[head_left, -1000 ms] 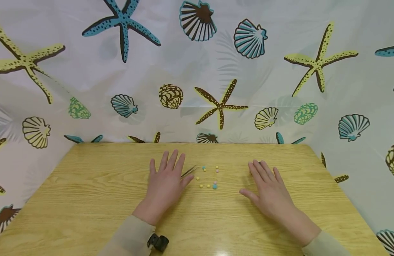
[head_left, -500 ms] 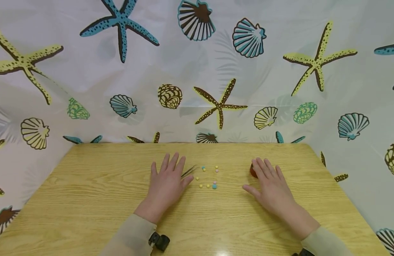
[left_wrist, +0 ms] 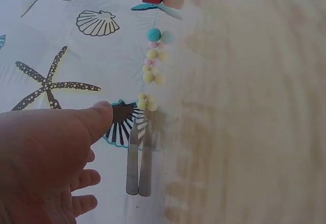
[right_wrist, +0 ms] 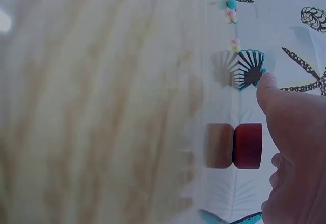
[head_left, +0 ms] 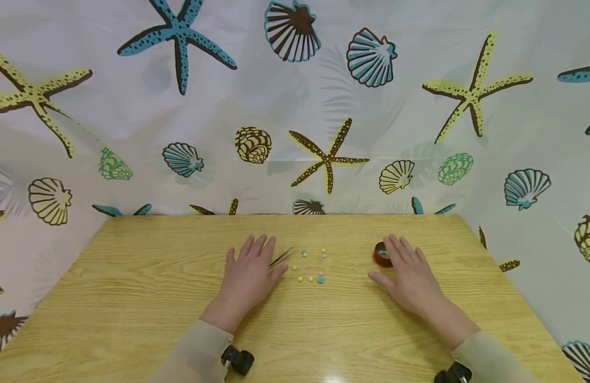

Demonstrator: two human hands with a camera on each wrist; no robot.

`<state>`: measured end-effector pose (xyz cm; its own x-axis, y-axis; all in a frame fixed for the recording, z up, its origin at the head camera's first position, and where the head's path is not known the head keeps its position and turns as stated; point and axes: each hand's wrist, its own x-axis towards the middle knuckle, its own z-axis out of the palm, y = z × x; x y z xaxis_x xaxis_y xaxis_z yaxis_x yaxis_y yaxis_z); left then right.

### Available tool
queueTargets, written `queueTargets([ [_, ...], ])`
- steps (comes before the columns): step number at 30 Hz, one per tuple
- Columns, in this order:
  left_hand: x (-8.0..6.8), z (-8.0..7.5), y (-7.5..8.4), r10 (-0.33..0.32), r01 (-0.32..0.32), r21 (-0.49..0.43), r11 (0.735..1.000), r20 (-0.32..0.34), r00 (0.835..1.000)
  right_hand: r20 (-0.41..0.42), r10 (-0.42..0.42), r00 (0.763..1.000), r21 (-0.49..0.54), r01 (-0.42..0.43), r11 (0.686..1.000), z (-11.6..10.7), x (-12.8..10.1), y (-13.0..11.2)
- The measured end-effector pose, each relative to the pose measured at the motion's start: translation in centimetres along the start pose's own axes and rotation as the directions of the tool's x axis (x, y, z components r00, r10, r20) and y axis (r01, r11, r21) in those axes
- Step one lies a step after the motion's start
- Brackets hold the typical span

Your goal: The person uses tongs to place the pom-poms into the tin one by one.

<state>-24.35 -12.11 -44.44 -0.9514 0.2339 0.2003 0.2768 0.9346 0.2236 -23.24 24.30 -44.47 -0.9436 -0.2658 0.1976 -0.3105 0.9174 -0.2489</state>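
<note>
Red cup point(head_left: 382, 257) stands just beside right hand point(head_left: 413, 284); tweezers point(head_left: 281, 258) near left hand point(head_left: 248, 279); small balls point(head_left: 321, 280) between. All fingers point(head_left: 268, 250) straight, slightly spread; touching tabletop point(head_left: 295, 330), cannot tell.

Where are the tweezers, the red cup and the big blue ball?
Tweezers point(left_wrist: 132, 165): left wrist view, on a metal leg.
Red cup point(right_wrist: 248, 146): right wrist view, on its outer wall.
Big blue ball point(head_left: 321, 280): head view, on its middle.

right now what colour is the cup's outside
Dark red; the cup shows best in the right wrist view.
</note>
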Motion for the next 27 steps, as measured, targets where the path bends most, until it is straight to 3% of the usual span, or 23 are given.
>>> queueTargets([
  [17, -0.4, 0.4, -0.1, -0.033, 0.033, -0.037, 0.999, 0.015, 0.999, 0.023, 0.078, 0.997, 0.160, -0.081, 0.984, 0.7, 0.5, 2.5],
  [27, 0.0, 0.2, -0.3, -0.063, 0.065, -0.073, 0.995, 0.036, 0.997, 0.003, 0.076, 0.997, 0.215, -0.075, 0.974, 0.2, 1.6, 2.9],
])
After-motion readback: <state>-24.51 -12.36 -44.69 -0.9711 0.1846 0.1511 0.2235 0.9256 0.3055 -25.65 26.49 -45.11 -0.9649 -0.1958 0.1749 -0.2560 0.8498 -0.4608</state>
